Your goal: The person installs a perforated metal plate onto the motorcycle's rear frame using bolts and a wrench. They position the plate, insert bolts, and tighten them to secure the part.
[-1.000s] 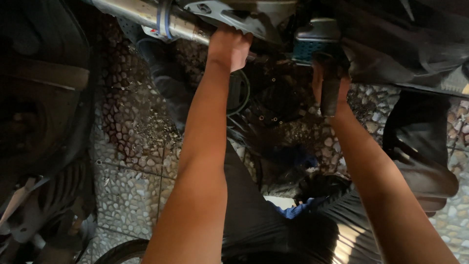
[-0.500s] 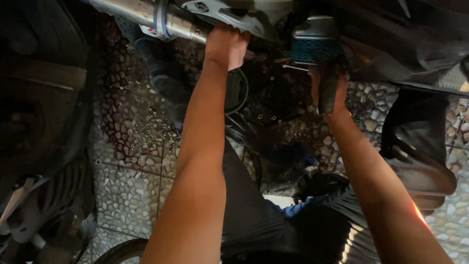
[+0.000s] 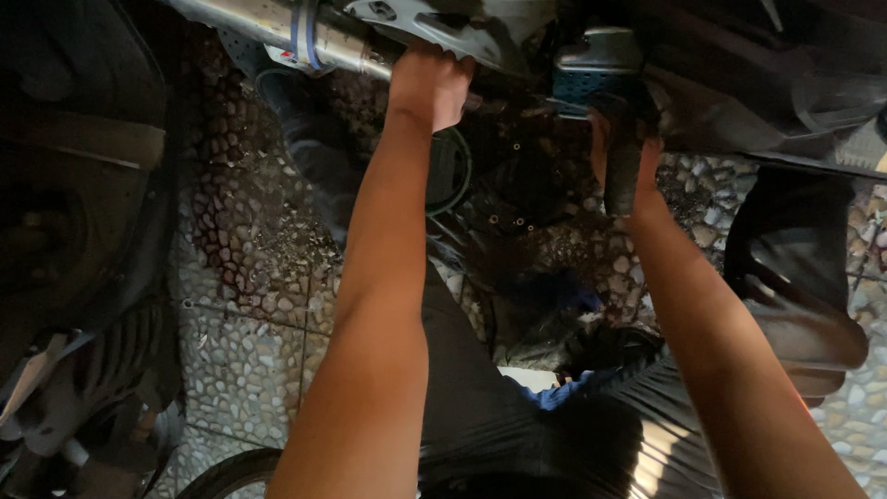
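My left hand (image 3: pixel 431 85) reaches up and grips the underside of a metal bracket (image 3: pixel 462 28) beside a silver exhaust pipe (image 3: pixel 277 23). My right hand (image 3: pixel 624 157) is wrapped around the black handle of a teal power tool (image 3: pixel 596 65), whose head points up into the dark machine parts above. What the tool's tip touches is hidden. Both forearms stretch up from the bottom of the view.
A dark tyre and bodywork (image 3: pixel 74 231) fill the left side. Black bodywork (image 3: pixel 795 268) stands at the right. The pebble-tiled floor (image 3: pixel 249 351) lies below, with dirt and dark parts (image 3: pixel 517 203) between my arms. My dark trousers (image 3: pixel 480 407) show at the bottom.
Both hands have stayed where they were; the power tool has shifted slightly upward and the view has barely moved.
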